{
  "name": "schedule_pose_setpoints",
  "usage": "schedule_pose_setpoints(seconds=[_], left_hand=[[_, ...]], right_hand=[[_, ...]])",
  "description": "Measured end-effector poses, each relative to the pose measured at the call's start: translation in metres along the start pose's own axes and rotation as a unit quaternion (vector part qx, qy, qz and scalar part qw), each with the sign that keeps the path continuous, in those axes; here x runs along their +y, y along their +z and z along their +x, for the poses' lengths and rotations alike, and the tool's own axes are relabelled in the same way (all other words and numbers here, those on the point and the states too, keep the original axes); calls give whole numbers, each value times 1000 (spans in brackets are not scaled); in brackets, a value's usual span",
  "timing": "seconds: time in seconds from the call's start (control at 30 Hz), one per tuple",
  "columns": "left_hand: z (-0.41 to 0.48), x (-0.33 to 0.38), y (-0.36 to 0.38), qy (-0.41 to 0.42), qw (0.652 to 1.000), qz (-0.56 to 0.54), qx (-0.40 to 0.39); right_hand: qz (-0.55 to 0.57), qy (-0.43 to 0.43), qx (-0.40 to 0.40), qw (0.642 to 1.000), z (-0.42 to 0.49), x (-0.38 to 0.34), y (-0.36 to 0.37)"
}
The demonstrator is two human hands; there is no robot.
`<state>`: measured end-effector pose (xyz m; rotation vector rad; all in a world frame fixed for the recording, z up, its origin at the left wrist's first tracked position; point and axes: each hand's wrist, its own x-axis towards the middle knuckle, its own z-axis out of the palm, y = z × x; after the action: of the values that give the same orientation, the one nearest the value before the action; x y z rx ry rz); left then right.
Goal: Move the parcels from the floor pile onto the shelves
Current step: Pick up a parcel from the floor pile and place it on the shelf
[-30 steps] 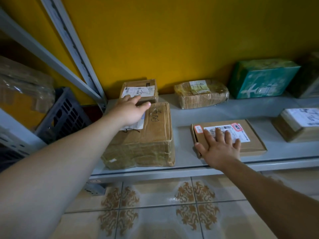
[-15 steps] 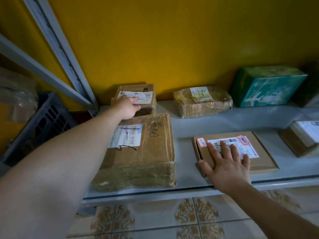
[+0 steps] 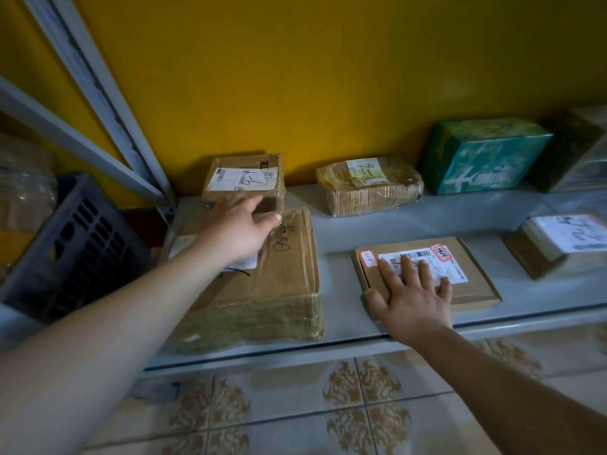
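Observation:
A large taped brown parcel (image 3: 272, 287) lies at the front left of the low grey shelf (image 3: 335, 234). My left hand (image 3: 238, 229) is spread over its far end, fingers loose, just in front of a small brown box (image 3: 244, 177) with a white label. My right hand (image 3: 412, 297) lies flat with straight fingers on a flat brown mailer box (image 3: 473, 280) near the shelf's front edge.
Along the yellow wall stand a plastic-wrapped parcel (image 3: 369, 185) and a green box (image 3: 483, 156). A labelled parcel (image 3: 558, 244) lies at the right. A dark plastic crate (image 3: 75, 251) leans left of the shelf post (image 3: 98, 90). Patterned tiles (image 3: 295, 412) cover the floor below.
My left hand has drawn back from the small box at the wall onto the large parcel. My right hand stays flat on the mailer box. The view has shifted slightly.

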<state>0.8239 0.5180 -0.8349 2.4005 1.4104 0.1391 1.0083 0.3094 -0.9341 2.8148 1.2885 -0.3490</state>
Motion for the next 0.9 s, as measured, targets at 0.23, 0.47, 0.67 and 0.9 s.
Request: schedule_pose_setpoints(seconds=[0.23,0.47,0.67,0.9], left_hand=[[-69,14,15,18,992,101,-75],[-58,13,13,21,993,102,-52],[-57,16,8,9,994,88,-70],[-97,53,-60,8,987,36,-157]], right_hand=[[6,0,1,1000,-6,-7,-3],[3,-13,-7,1000,-11,-7,-6],[8,-18,-44,999,-9,-6,-23],[-20,-46,-41,998,-52,-2,-161]])
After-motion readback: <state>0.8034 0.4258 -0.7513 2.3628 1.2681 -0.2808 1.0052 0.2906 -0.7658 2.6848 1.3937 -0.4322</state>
